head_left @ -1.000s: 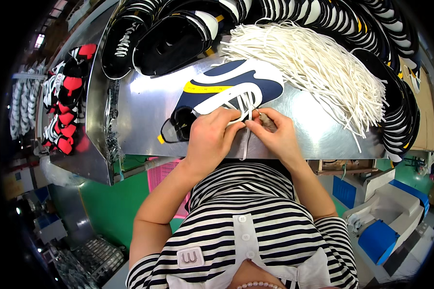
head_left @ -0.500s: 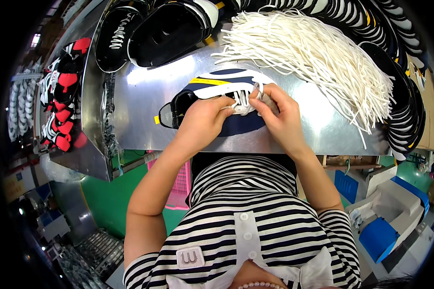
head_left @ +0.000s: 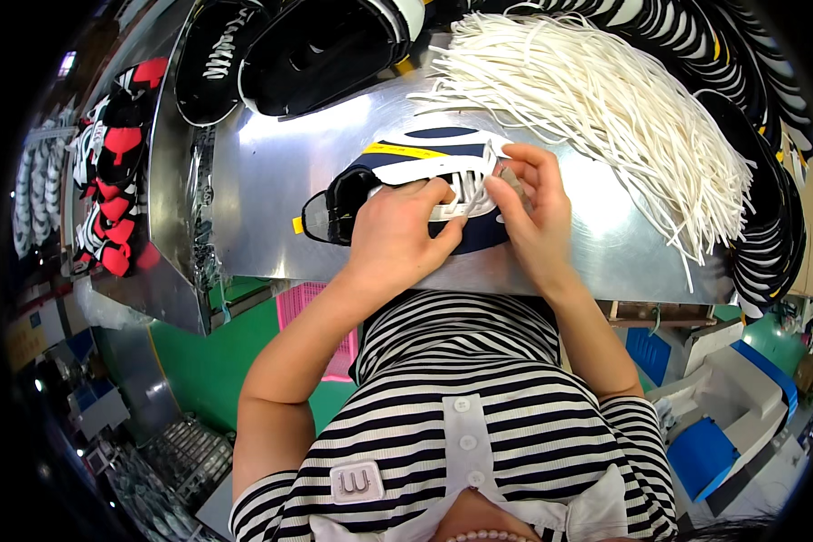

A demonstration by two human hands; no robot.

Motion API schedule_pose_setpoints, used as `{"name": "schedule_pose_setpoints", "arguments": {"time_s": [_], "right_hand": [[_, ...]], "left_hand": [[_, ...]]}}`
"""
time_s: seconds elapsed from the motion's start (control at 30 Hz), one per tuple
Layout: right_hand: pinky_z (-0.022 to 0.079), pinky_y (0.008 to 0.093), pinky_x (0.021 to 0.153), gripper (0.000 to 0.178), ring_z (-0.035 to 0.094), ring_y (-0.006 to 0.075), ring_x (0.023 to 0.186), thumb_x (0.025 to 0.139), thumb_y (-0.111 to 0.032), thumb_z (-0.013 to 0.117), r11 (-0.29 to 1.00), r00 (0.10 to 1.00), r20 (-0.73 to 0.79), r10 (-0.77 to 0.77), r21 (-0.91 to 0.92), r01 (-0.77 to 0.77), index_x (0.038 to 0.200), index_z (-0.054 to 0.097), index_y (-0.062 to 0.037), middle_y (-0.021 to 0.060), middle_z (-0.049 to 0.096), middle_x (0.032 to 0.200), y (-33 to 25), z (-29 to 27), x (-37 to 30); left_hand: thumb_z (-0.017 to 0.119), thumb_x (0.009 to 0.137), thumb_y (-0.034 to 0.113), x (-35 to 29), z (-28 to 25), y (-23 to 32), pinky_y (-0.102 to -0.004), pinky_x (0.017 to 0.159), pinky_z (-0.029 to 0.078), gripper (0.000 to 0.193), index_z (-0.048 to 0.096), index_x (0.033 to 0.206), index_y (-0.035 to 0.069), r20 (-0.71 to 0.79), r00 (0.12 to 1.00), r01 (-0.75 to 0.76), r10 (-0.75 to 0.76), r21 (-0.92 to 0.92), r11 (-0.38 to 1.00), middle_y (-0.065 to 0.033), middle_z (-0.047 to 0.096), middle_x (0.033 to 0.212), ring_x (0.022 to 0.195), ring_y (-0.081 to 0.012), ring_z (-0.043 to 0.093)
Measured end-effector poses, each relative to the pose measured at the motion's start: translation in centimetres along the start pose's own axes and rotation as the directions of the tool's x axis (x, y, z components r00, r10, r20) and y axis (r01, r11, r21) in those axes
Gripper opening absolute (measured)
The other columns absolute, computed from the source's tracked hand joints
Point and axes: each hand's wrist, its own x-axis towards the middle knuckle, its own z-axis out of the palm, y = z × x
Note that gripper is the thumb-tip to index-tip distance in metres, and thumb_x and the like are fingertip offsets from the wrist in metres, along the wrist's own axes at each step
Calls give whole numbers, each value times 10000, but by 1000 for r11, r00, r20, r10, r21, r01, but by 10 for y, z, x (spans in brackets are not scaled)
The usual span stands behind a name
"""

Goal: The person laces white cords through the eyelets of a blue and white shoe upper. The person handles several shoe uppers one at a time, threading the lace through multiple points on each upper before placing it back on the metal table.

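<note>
The person works at a metal table [head_left: 280, 199], its surface shiny and reflecting light. With the shoe upper [head_left: 415, 169] taken as the clock's centre, a heap of white laces [head_left: 596, 135] lies at two o'clock, and large black shoes [head_left: 325, 68] at eleven. Red-and-black shoes [head_left: 122, 149] are at nine. Below, on the green floor [head_left: 199, 361], a pink basket [head_left: 321, 330] is at seven.

The shoe upper lies on the table, under both hands. It is navy with white panels and a yellow strip; its black opening points to nine o'clock, and white lacing crosses its middle. The left hand [head_left: 411, 226] touches it, thumb and forefinger apart. The right hand [head_left: 535, 194] is at the lacing; whether its fingers pinch a lace, one cannot tell.
</note>
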Motion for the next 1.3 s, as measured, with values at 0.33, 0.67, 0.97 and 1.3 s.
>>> {"name": "schedule_pose_setpoints", "arguments": {"time_s": [0.33, 0.67, 0.97, 1.3], "right_hand": [[524, 326, 651, 123, 713, 247, 740, 953, -73, 607, 954, 949, 257, 180, -280, -105, 1023, 536, -1, 146, 697, 795, -7, -23, -43], [528, 360, 648, 185, 703, 272, 709, 962, -126, 592, 941, 923, 199, 329, -149, -303, 1008, 463, -1, 162, 683, 780, -3, 8, -35], [500, 248, 573, 222, 689, 127, 715, 885, -130, 700, 894, 973, 159, 169, -439, -84, 1088, 642, -60, 56, 688, 820, -48, -75, -25], [514, 366, 579, 188, 678, 269, 691, 785, -102, 662, 602, 822, 569, 10, -660, 450, 956, 599, -57, 82, 679, 777, -38, 3, -9]], "left_hand": [[757, 780, 178, 0, 5, -7, -393, 628, 490, 229, 635, 866, 4, -63, 994, -91, 89, -24, 996, -164, 652, 780, 689, -343, 634], [749, 806, 122, -21, 12, -2, -382, 613, 475, 186, 631, 879, -2, -38, 986, -167, 164, -104, 980, -157, 633, 794, 695, -337, 617], [761, 768, 59, -38, 4, -8, -368, 598, 442, 154, 647, 872, 63, -151, 911, -354, 383, 184, 917, -73, 598, 748, 666, -268, 577], [737, 700, 4, -36, 8, -13, -347, 589, 454, 190, 660, 872, 24, -203, 824, -459, 529, 309, 833, -84, 569, 723, 699, -244, 582]]}}
